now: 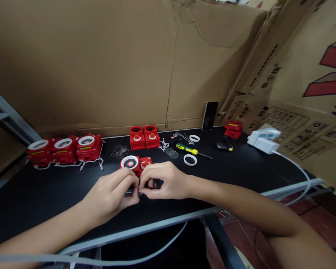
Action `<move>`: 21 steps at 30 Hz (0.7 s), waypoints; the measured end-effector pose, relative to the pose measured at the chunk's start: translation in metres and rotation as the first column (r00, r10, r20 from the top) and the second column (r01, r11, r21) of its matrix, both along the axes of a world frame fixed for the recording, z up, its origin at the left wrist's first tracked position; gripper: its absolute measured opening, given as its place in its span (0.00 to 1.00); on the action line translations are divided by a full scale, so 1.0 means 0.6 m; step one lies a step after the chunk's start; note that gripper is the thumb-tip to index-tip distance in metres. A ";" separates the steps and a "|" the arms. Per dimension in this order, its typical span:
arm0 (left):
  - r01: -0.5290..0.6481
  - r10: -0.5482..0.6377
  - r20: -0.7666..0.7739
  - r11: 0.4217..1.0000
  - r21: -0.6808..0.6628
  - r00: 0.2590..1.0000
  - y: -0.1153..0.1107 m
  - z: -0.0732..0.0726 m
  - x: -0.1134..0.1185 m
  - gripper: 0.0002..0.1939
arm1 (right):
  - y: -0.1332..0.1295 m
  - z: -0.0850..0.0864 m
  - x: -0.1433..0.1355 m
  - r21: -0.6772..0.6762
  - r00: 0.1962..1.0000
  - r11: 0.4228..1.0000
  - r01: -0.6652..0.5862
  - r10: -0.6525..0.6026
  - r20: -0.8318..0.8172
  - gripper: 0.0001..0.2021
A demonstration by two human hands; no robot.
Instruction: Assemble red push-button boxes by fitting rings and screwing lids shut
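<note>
A: First entry. Where is the piece?

B: The ringed red housing sits on the black surface, roughly midway between far and near edges. A second red housing is just beside it, toward the right end; contact unclear.

A: Long axis?

B: As a pair, they run left to right, roughly parallel to the near edge.

A: State of each grip?

B: Left grip: narrow, thumb and fingers pinched together. Right grip: also narrow at the tips, with the fingers curled into a loop. The tips almost meet. Something small may be between them; I cannot tell what.

A: Key relation, then?

B: Both pinches are on the near-edge side of the pair, so the housings lie beyond them, toward the far edge. The left hand is nearer the ringed one; the right partly covers its neighbour. Touching or only in front, I cannot tell.

A: Surroundings?

B: Toward the right end: yellow-green screwdriver, then a loose white ring just on its near side. Toward the far edge: two more red housings, side by side. Three ringed housings stand in a row toward the left end.
</note>
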State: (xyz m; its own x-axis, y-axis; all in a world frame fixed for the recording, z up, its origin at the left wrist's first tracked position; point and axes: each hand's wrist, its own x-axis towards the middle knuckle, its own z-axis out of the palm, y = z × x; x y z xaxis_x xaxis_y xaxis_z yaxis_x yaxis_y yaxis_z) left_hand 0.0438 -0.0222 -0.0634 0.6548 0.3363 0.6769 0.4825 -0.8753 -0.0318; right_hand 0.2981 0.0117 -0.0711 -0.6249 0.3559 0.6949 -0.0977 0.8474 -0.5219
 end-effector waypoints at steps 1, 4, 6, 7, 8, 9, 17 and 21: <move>-0.001 0.001 -0.005 1.000 0.011 1.000 0.000 -0.001 0.000 0.09 | -0.001 -0.001 -0.001 -0.018 1.000 1.000 0.006 -0.005 0.008 0.01; -0.011 0.012 -0.014 0.998 0.059 1.000 0.001 -0.002 0.000 0.09 | -0.004 -0.003 -0.002 -0.080 0.999 0.996 0.036 -0.034 0.031 0.02; -0.017 0.018 -0.015 0.997 0.080 1.000 0.002 -0.003 -0.001 0.09 | -0.005 -0.003 -0.004 -0.110 0.998 0.992 0.057 -0.053 0.036 0.02; -0.018 0.020 -0.015 0.996 0.085 1.000 0.003 -0.004 -0.002 0.09 | -0.005 -0.003 -0.004 -0.120 0.997 0.991 0.066 -0.062 0.036 0.02; -0.019 0.020 -0.016 0.996 0.087 1.000 0.004 -0.005 -0.002 0.09 | -0.006 -0.004 -0.005 -0.127 0.997 0.989 0.071 -0.067 0.033 0.02; -0.017 0.019 -0.015 0.996 0.088 1.000 0.005 -0.006 -0.003 0.09 | -0.006 -0.004 -0.006 -0.134 0.997 0.988 0.074 -0.070 0.032 0.03; 0.008 -0.009 0.009 0.998 0.060 1.000 0.006 -0.003 0.002 0.10 | -0.007 -0.005 -0.006 -0.169 0.996 0.982 0.086 -0.083 0.026 0.04; 0.026 -0.010 0.146 0.993 -0.112 0.989 0.001 0.009 0.008 0.09 | 0.000 -0.002 -0.004 -0.076 0.996 0.993 0.092 -0.094 -0.013 0.03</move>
